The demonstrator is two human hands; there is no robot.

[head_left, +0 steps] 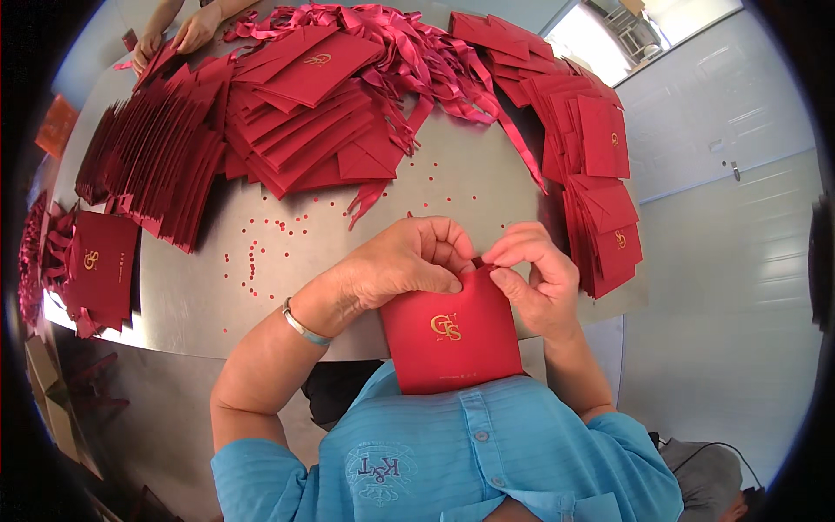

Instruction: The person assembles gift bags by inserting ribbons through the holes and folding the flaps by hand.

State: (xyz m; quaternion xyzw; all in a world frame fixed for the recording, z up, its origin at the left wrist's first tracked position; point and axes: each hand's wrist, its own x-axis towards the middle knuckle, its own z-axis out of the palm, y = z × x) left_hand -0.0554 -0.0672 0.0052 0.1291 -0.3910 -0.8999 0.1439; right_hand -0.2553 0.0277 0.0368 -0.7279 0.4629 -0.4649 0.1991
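Note:
A red paper gift bag [470, 344] with a gold emblem leans against my chest at the table's near edge. My left hand [424, 255] pinches its top edge near the middle, thumb over the front face. My right hand [537, 274] is closed at the same edge just to the right, its thumb and forefinger pressed together. Between the fingertips a small dark red bit shows at the rim; whether it is ribbon cannot be made out. A silver bracelet circles my left wrist.
Stacks of flat red bags [296, 130] cover the table's far left, with more stacks [600, 148] along the right. A heap of red ribbons [417, 52] lies at the back. Small red paper dots [252, 261] dot the metal table [183, 300]. Another person's hands [193, 30] work at far left.

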